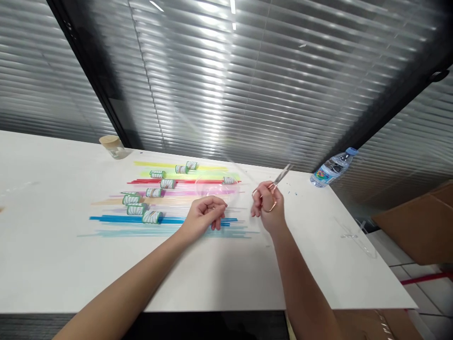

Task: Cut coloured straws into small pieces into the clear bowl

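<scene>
My left hand (pixel 205 213) rests over the coloured strands with its thumb pressed against curled fingers. What it pinches, if anything, is too small to make out. A faint clear loop (pixel 197 185) shows just beyond those fingers. In my right hand (pixel 271 205) are scissors (pixel 282 174) with rose-gold handles, their blades nearly together and pointing up and away. Beneath and left of my left hand lie rows of thin strands: blue strands (pixel 113 218), pale teal strands (pixel 116 233), red strands (pixel 191 181) and yellow strands (pixel 155 164). Several small green-and-white patterned rolls (pixel 152 216) sit on them.
A clear water bottle (pixel 332 167) with a blue cap leans near the back right edge of the white table (pixel 226 283). A cork-lidded glass jar (pixel 113 147) stands back left. Clear scraps (pixel 350 235) lie at right. Cardboard (pixel 417 222) is beside the table; blinds rise behind.
</scene>
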`<state>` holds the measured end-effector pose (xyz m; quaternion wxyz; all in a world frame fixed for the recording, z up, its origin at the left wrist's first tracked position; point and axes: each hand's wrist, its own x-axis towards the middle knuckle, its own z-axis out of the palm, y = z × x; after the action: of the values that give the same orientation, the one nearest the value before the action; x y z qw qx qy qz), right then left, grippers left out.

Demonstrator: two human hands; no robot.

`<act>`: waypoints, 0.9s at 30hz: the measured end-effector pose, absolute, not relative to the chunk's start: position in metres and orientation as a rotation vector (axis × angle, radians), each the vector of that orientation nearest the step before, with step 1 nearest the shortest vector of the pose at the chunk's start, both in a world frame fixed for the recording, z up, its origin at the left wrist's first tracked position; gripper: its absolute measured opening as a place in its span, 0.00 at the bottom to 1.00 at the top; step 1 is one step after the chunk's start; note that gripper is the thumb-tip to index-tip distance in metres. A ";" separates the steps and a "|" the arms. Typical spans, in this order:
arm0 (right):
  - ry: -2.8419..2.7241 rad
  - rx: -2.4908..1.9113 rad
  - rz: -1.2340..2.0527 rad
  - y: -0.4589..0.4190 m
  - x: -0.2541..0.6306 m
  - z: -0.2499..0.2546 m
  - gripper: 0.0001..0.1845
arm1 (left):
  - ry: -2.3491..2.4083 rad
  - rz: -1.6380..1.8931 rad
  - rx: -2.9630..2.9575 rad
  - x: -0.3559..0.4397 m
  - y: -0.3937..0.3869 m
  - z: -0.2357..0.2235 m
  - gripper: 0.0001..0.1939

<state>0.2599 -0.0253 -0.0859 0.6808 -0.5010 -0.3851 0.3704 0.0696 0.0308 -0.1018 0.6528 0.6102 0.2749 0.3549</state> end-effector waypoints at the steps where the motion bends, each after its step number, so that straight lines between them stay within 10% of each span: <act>1: -0.793 -1.095 0.776 -0.026 0.268 -0.082 0.16 | 0.635 0.735 1.470 0.070 0.027 -0.101 0.13; 17: -0.535 -0.970 0.674 -0.015 0.317 -0.084 0.15 | 0.382 0.109 2.770 0.154 -0.059 -0.137 0.10; 27: -0.624 -0.961 0.724 -0.013 0.301 -0.091 0.13 | 0.476 0.859 2.867 0.118 -0.011 -0.110 0.14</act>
<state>0.3014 -0.0127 -0.0907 0.7791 -0.4445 -0.2887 0.3348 0.1176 -0.0115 -0.1099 0.0553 0.9446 0.1569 0.2830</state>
